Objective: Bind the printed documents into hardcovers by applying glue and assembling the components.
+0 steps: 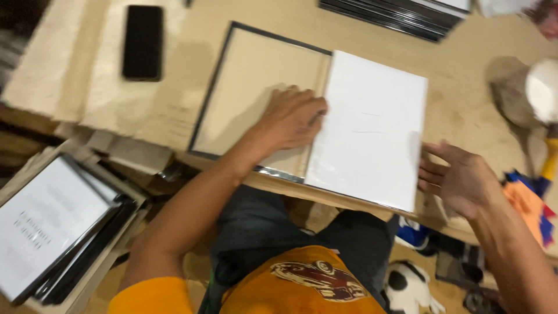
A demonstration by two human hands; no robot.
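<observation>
With the left hand (293, 119) flat and open on the frame backing (256, 87) and the right hand (459, 177) open, holding nothing, just beside the white sheet (369, 128), that sheet could slide askew off the counter (465, 87) edge.

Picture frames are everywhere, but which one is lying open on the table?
The frame under the left hand, beside the white sheet; the stacked frames at lower left are closed.

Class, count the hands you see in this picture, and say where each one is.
2. The left hand rests flat on the open frame by the white sheet; the right hand is open at the sheet's right edge.
</observation>
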